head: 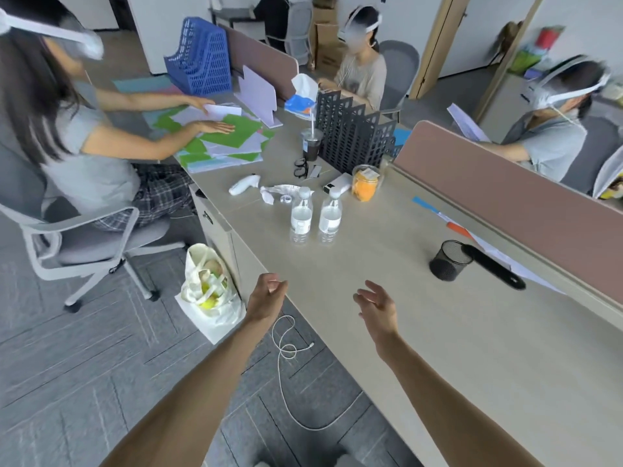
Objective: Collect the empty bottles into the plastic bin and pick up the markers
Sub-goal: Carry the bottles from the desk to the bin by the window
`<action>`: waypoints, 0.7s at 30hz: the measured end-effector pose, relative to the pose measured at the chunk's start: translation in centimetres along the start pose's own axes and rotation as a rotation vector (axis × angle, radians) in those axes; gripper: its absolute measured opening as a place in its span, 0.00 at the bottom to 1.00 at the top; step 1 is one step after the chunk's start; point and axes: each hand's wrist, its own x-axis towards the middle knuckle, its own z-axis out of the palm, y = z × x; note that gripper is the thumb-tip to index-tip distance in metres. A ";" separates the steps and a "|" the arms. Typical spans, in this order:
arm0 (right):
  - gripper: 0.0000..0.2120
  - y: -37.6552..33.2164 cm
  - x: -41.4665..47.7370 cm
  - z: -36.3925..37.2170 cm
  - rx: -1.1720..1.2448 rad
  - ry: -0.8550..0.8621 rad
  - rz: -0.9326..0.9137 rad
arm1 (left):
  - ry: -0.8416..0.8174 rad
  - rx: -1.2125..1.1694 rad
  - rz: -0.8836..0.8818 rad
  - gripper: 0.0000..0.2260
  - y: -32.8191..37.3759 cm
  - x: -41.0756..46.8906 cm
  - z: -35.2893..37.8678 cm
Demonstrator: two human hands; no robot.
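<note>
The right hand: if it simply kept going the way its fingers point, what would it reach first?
Probably the right bottle of the standing pair; the table between it and the right hand looks bare, though depth is uncertain.

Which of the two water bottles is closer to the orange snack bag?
The bottle on the right. It stands nearer the orange snack bag, while the other bottle stands beside it, closer to the crumpled white wrapper.

Two bottles (315,215) stand side by side on the counter (438,332), at twelve o'clock from the left hand (266,296) and right hand (376,306). Behind them, at one o'clock, sits a jar (365,182). A mesh cup (450,260) lies at three o'clock, touching a flat case (494,266). A tote bag (209,284) rests on the floor at nine o'clock.
</note>
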 end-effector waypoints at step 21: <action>0.34 -0.6 19.0 5.9 -0.119 -0.065 -0.018 | 0.070 0.054 -0.054 0.41 7.6 20.2 7.0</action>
